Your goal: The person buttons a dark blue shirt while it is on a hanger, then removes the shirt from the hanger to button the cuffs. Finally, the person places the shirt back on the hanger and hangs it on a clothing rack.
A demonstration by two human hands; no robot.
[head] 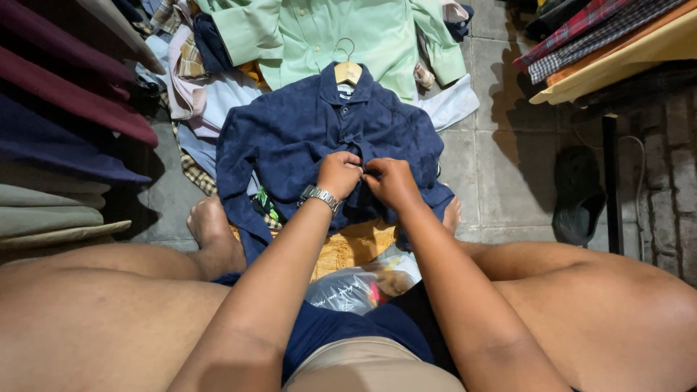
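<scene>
Bare thighs and forearms fill the bottom of the head view; the person sits on a floor of grey stone tiles [501, 160], legs spread, one bare foot [210, 225] at 9 o'clock of the hands. Clear plastic bag [356, 287] lies between the legs, on a yellow cloth [356, 243]. Stacked folded fabrics [58, 145] in maroon, navy and grey-green run along the left edge. At 2 o'clock, a table edge with folded plaid and orange cloth [602, 36]; a dark sandal [577, 196] lies at 3 o'clock beside a brick wall [675, 160].

Navy blue shirt [290, 138]: long-sleeved, collared, textured weave, laid flat front-up on a wooden hanger [348, 71] with a metal hook, collar at 12 o'clock, sleeves spread to both sides. Pale green shirt [327, 36] lies just past it at 12 o'clock, on top of a pile of other light-coloured garments [203, 87].

Shirt sits straight ahead of the person, between the feet, its lower front under the hands. Left hand [338, 174], metal wristwatch [321, 196] on the wrist, is clenched on the shirt's front placket. Right hand [390, 180] pinches the same placket, fingertips touching the left hand's knuckles. Both hands meet at the shirt's centre line, about mid-chest. Whether a button is between the fingers cannot be told.
</scene>
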